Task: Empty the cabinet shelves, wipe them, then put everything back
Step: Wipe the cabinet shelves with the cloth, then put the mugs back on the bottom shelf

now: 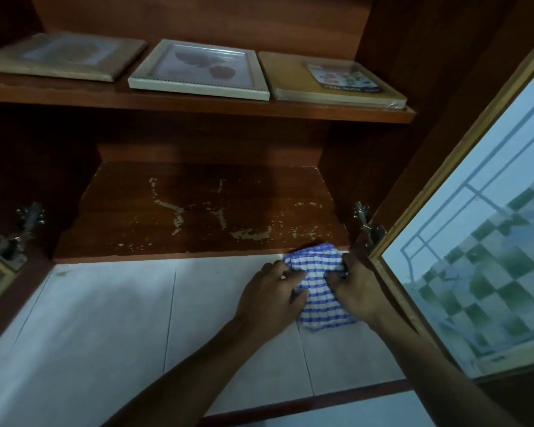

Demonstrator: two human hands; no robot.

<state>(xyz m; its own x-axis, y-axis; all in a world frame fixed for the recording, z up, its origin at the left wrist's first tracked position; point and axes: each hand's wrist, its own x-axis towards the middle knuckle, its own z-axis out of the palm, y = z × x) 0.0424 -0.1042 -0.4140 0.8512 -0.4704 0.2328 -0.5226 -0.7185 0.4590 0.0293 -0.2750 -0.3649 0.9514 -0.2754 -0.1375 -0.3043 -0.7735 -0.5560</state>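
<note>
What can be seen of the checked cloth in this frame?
The checked cloth is white with blue lines crossing in a grid, and looks like woven cotton. It is bunched and folded, not spread flat. It lies at the right front corner of the worn lower shelf, hanging over the edge above the pale tiled surface. The left hand presses on its left side and the right hand grips its right side. The open glass door stands just to its right.

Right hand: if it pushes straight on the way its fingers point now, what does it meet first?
The right hand points toward the lower shelf. Pushing on, it would probably meet that shelf's front edge first, just beyond the checked cloth; depth is unclear.
</note>
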